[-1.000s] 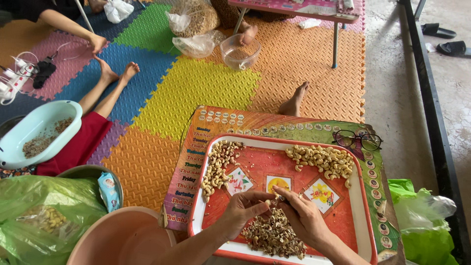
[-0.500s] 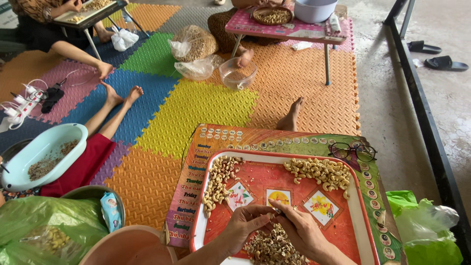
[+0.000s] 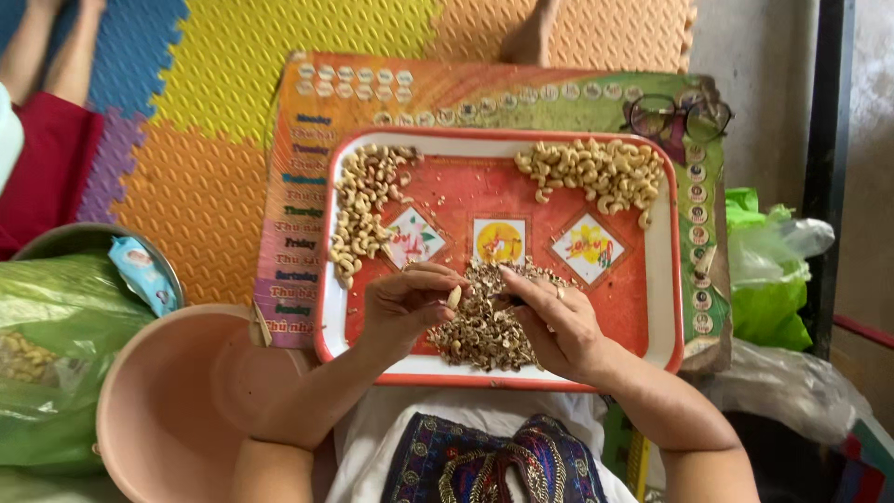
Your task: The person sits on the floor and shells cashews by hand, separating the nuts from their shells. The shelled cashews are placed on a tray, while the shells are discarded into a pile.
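Note:
A red tray with a white rim [image 3: 672, 279] lies on a colourful board in front of me. My left hand [image 3: 405, 303] pinches a pale cashew nut [image 3: 453, 297] between thumb and fingers over a heap of brown unpeeled nuts [image 3: 484, 321] at the tray's near edge. My right hand [image 3: 554, 321] rests on that heap, fingers curled around something small and dark that I cannot make out. A pile of peeled nuts [image 3: 363, 205] lies at the tray's far left, another pile [image 3: 596, 172] at its far right.
A pink plastic basin [image 3: 177, 401] stands at my left, beside a green bag [image 3: 51, 345] in a metal bowl. Eyeglasses [image 3: 675, 114] lie on the board's far right corner. Another person's legs [image 3: 42, 56] rest on the foam mat. Green and clear bags [image 3: 768, 279] sit at right.
The camera has tilted down and closer to the tray. My left hand now holds a single nut up off the heap; my right hand stays on the heap.

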